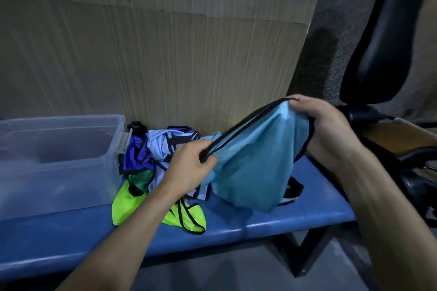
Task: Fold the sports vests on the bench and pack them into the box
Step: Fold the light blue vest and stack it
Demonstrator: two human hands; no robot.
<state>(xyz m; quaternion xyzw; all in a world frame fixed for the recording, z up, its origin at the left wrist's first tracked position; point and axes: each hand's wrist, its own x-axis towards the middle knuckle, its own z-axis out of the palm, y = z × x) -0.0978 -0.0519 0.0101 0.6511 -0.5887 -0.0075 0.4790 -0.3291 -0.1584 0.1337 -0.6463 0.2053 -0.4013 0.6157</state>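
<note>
Box: a clear plastic box [59,156] stands on the left end of the bench, its top open; through the cloudy walls no vest shows inside, though the bottom is too blurred to be sure
Box latch: a pale clip [123,143] hangs on the box's right end wall, just beside the heap of vests
Bench: a blue bench [236,222] on a dark frame runs across the view, against a corrugated cardboard sheet [165,54]
Heap of vests: unfolded vests lie crumpled on the bench, right of the box and touching it; a purple vest [136,156] and a pale lilac vest [158,146] lie on top, a dark green one [142,181] shows beneath, all edged in black
Yellow-green vest: a bright yellow-green vest [128,203] lies at the front of the heap, spread toward the bench's near edge, partly under the left forearm
Light blue vest: a light blue vest [250,165] with black trim is lifted above the bench, right of the heap, its lower end hanging down to the seat
Left hand: the left hand [189,164] pinches the black trimmed edge of the light blue vest at its lower left
Right hand: the right hand [324,127] grips the vest's upper right edge, fingers curled over the trim, held higher than the left
Beyond the bench: a black office chair [387,42] stands at the right
</note>
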